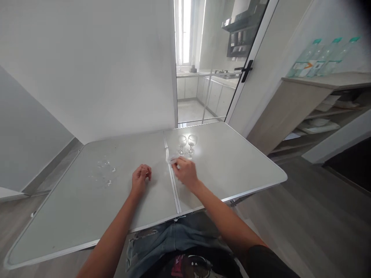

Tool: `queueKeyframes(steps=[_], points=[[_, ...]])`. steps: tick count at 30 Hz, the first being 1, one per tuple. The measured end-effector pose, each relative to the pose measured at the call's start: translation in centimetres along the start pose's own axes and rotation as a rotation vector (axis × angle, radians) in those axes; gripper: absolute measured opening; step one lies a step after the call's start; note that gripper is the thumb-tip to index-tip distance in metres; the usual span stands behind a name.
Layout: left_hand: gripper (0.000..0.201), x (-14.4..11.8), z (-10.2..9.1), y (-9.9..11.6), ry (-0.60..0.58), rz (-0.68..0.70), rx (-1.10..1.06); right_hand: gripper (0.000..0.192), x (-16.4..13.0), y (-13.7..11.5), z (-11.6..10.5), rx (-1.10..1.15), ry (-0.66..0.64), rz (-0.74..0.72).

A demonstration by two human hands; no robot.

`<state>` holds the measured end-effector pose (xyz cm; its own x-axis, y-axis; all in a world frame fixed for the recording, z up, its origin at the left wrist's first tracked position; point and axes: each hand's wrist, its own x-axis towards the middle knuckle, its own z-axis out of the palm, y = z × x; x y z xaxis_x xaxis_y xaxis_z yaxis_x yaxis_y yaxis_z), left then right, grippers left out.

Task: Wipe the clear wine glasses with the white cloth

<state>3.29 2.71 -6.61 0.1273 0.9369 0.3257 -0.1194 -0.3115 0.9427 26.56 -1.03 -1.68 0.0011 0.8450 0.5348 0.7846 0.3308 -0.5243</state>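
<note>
My right hand (185,172) rests near the middle seam of a grey folding table (232,166) and grips a small clear glass (171,159) that pokes out to the left of my fingers. Two clear stemmed glasses (187,144) stand upright side by side just beyond that hand. My left hand (140,178) lies on the tabletop to the left of the seam, fingers curled, holding nothing. Further left, several clear glasses (104,172) lie on the table, hard to make out.
A white wall stands behind the table. A glass door (246,69) opens onto a kitchen at the back. A wooden shelf unit (315,100) with three bottles (324,58) on top stands at the right. The table's front edge is at my lap.
</note>
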Motion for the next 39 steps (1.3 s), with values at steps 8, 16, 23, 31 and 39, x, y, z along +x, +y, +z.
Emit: queueKeyframes(steps=[8, 16, 23, 31, 39], points=[[0.059, 0.0, 0.8, 0.1, -0.132, -0.132, 0.309, 0.032, 2.4, 14.0, -8.1, 0.002, 0.348, 0.429], [0.059, 0.1, 0.8, 0.2, -0.159, -0.155, 0.31, 0.029, 6.0, 19.8, -4.7, -0.033, -0.006, 0.471], [0.062, 0.1, 1.0, 0.3, -0.144, -0.143, 0.292, 0.027, 6.5, 20.7, -2.6, -0.017, -0.028, 0.487], [0.062, 0.1, 0.9, 0.1, -0.154, -0.148, 0.3, 0.029, 6.0, 20.7, -2.3, -0.013, -0.059, 0.508], [0.061, 0.2, 1.1, 0.4, -0.156, -0.145, 0.315, 0.029, 6.1, 21.0, -2.0, -0.024, -0.066, 0.499]])
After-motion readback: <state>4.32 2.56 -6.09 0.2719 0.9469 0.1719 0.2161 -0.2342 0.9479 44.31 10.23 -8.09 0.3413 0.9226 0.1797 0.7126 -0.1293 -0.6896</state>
